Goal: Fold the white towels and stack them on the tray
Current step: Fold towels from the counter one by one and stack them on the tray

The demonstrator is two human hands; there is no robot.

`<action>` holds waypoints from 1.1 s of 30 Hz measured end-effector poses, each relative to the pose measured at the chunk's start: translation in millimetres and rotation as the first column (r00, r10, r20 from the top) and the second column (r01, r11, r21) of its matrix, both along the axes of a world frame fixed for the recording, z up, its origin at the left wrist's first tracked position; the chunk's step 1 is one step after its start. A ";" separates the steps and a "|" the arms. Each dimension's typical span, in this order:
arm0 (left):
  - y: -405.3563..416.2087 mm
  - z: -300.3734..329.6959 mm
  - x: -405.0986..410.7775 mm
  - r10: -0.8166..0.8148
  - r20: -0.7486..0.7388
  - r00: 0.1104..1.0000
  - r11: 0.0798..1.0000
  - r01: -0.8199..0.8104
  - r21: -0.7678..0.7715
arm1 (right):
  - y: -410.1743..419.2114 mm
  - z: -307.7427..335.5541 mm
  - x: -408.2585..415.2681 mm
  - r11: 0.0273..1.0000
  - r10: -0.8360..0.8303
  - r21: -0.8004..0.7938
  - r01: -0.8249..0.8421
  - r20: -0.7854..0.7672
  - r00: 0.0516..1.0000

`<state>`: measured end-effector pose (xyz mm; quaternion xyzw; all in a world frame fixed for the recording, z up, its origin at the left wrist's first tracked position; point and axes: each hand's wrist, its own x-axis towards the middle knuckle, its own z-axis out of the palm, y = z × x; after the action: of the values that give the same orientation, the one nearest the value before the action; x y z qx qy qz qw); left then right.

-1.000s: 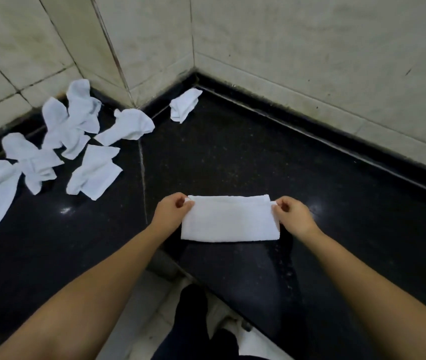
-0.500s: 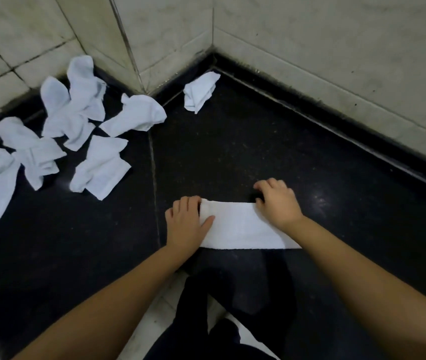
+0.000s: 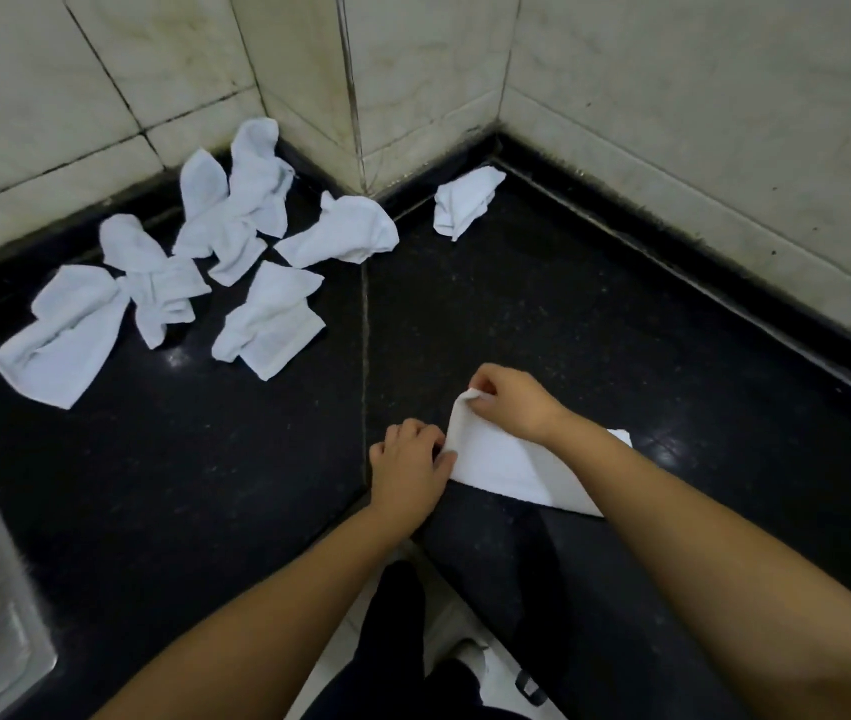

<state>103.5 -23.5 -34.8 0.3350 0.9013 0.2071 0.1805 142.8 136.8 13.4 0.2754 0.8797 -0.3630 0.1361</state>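
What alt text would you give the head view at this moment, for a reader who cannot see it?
On a black countertop, the right hand pinches and lifts the left corner of a half-folded white towel, while the left hand grips its left edge. Crumpled white towels lie scattered toward the tiled wall corner, one apart from the rest.

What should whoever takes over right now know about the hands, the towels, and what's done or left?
Right hand: pinches the left end of the part-folded towel, lifted off the counter.
Left hand: at that towel's near left edge, fingers curled; I cannot tell whether it grips.
Loose towels: a crumpled group at far left, plus one single towel in the far corner.
Done: this towel folded to a strip.
Left: finish this fold, fold the others, stack all. No tray is in view.
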 end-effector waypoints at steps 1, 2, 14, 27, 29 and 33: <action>6.0 10.6 -9.6 0.036 0.101 0.994 0.995 -0.045 0.086 | 7.5 11.1 0.9 0.995 -0.080 -0.064 0.075 -0.071 0.994; 13.2 23.7 -20.0 0.066 0.199 0.978 0.977 -0.104 0.186 | 15.7 23.1 1.5 0.985 -0.153 -0.105 0.139 -0.148 0.977; 54.0 137.8 -49.2 -0.133 0.033 0.991 0.715 0.073 0.695 | 47.6 114.6 44.4 0.935 -0.348 -0.269 0.229 -0.584 0.734; -5.5 26.5 2.7 -0.316 0.469 0.825 0.949 0.287 0.133 | -0.1 -10.7 143.4 0.919 -0.182 -0.365 0.147 -0.063 0.981; 3.7 29.4 -3.7 -0.289 0.485 0.825 0.957 0.253 0.140 | 8.3 -9.1 136.7 0.907 -0.232 -0.377 0.188 -0.075 0.970; 40.2 35.2 -27.9 -0.212 0.406 0.889 0.976 0.172 0.133 | 32.7 -6.0 109.4 0.882 -0.377 -0.347 0.318 -0.119 0.918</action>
<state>75.6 16.7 0.4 0.3784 0.7934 0.2969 0.3731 252.1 169.5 7.4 0.3687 0.7536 -0.5433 0.0301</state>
